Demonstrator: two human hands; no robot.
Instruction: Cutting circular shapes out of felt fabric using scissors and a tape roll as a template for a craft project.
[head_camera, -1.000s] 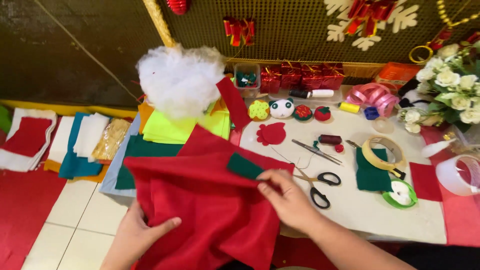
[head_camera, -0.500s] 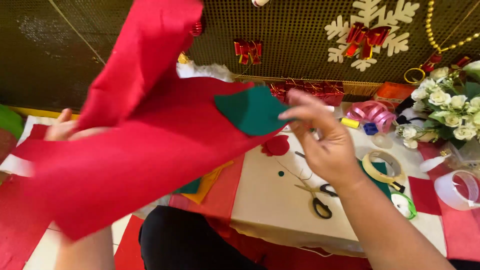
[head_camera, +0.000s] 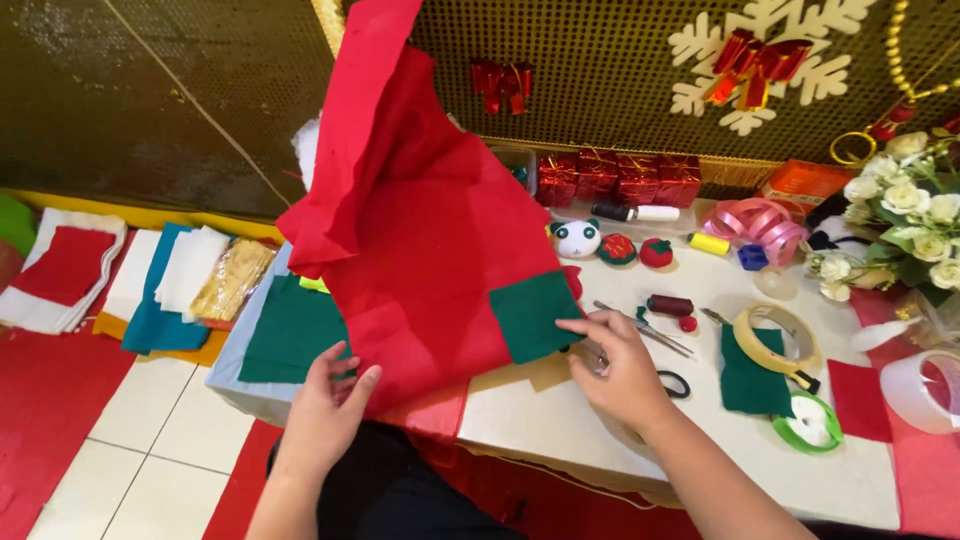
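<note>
Now the red felt sheet (head_camera: 420, 250) stands lifted over the near left part of the white table (head_camera: 560, 420), its top folded over and reaching the upper edge of the view; half a second ago it spread wide across the left of the picture, and a second ago it lay low over the table edge. A green felt square (head_camera: 535, 315) sits at the sheet's lower right corner, lower than it was half a second ago. The right hand (head_camera: 620, 370) pinches that corner, fingers narrow and closed on the green square and red felt together. The left hand (head_camera: 325, 410) has come in from the far left to the sheet's bottom edge, fingers partly spread and touching the red felt from below; whether it grips cannot be told. Just beside the right hand lie black-handled scissors (head_camera: 672, 383). Farther right are a roll of tan tape (head_camera: 775, 340) and a green felt piece (head_camera: 752, 378).
</note>
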